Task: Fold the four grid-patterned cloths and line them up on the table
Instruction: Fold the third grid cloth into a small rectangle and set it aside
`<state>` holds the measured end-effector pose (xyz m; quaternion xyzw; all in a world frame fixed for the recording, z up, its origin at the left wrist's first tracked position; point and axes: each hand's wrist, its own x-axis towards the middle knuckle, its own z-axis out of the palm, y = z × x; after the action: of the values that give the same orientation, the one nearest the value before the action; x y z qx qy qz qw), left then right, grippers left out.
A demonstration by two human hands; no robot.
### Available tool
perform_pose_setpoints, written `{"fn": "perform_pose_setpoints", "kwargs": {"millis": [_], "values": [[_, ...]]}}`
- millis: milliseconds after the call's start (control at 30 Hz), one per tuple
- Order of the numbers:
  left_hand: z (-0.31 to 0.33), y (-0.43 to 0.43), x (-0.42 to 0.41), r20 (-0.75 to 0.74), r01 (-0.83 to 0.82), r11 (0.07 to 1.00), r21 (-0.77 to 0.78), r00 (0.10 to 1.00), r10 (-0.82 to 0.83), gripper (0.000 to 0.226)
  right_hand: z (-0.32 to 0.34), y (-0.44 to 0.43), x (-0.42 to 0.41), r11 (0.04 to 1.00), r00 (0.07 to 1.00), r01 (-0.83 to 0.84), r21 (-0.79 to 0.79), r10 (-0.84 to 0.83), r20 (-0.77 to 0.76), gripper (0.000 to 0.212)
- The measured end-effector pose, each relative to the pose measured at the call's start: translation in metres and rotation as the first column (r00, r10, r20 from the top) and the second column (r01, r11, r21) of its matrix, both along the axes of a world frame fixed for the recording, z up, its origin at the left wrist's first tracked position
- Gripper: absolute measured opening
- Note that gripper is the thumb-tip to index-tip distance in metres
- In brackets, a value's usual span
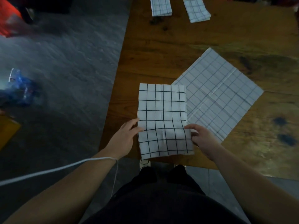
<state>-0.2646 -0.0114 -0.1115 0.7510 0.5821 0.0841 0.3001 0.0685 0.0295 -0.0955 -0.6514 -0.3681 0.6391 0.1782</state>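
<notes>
A white cloth with a bold black grid (pixel 162 113) lies folded into a long rectangle at the near left corner of the wooden table (pixel 161 50). My left hand (pixel 127 138) pinches its left edge and my right hand (pixel 202 138) pinches its right edge, both near the front end. Beside it to the right, partly under it, an unfolded cloth with a faint grid (pixel 221 92) lies flat and turned at an angle. Two small folded grid cloths (pixel 161 5) (pixel 197 10) sit side by side at the far edge.
The table's left edge drops to a grey floor (pixel 64 62). On that floor lie a blue packet (pixel 21 89), something orange-red (pixel 8 18) and a yellow object (pixel 6 131). A white cord (pixel 56 168) hangs from my left wrist. Dark stains mark the table at right.
</notes>
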Motion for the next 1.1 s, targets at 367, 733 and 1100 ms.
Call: {"fn": "perform_pose_setpoints", "kwargs": {"millis": [367, 733, 1100], "values": [[-0.026, -0.012, -0.009, -0.050, 0.248, 0.967, -0.063, 0.967, -0.251, 0.062, 0.014, -0.014, -0.004, 0.834, 0.878, -0.461, 0.302, 0.381, 0.290, 0.070], [-0.029, -0.015, -0.013, -0.156, 0.392, 0.918, -0.052, 0.905, -0.396, 0.073, -0.024, -0.011, 0.018, 0.153, 0.241, -0.969, 0.195, 0.391, 0.888, 0.054], [-0.016, 0.022, -0.004, -0.005, 0.211, 0.972, 0.100, 0.977, -0.211, 0.068, -0.006, 0.005, 0.004, 0.807, 0.861, -0.431, 0.404, 0.235, 0.450, 0.056]]}}
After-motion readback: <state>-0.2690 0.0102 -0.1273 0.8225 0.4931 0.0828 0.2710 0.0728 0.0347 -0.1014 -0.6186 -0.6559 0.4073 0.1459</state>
